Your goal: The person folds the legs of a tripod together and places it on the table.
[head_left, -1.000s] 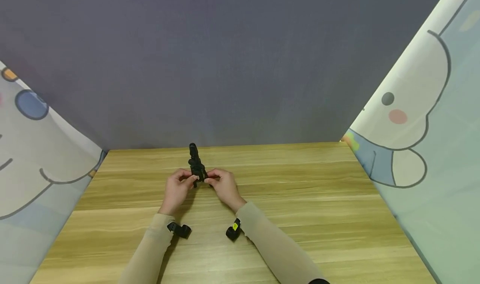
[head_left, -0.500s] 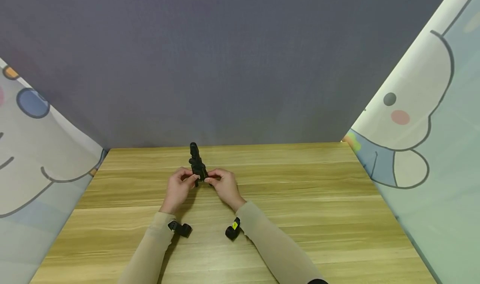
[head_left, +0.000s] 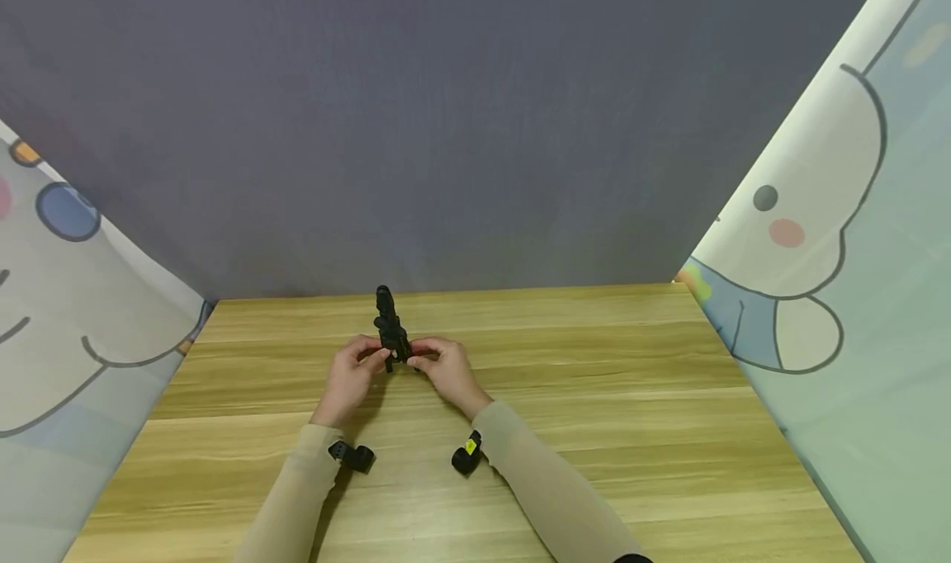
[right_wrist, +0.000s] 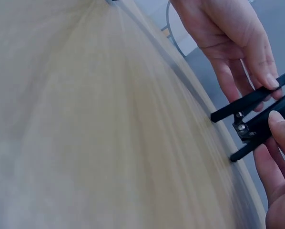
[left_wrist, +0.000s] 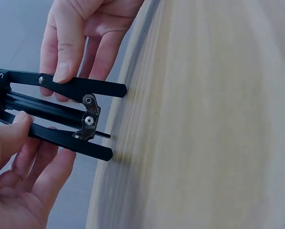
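Note:
A black mini tripod (head_left: 390, 325) stands roughly upright between the two hands, over the far part of the table, left of its middle. My left hand (head_left: 349, 381) pinches one leg between thumb and fingers. On the opposite side, my right hand (head_left: 447, 375) pinches another leg (left_wrist: 80, 88) the same way. Close up in the left wrist view, a metal hinged linkage (left_wrist: 89, 119) joins the legs to the dark centre column (left_wrist: 47, 109). The leg ends stand apart and point down at the table; whether they touch it I cannot tell. The right wrist view crops the tripod's upper part.
The wood-grain table (head_left: 594, 414) reaches back to a dark grey panel (head_left: 461, 134). Cartoon-printed cloths hang on the left (head_left: 89, 315) and right (head_left: 891, 315). Small black cameras (head_left: 360, 459) sit on both wrists.
Both hands keep their pinch on the tripod legs. My right hand has shifted very slightly to the right; the tripod stays in about the same place.

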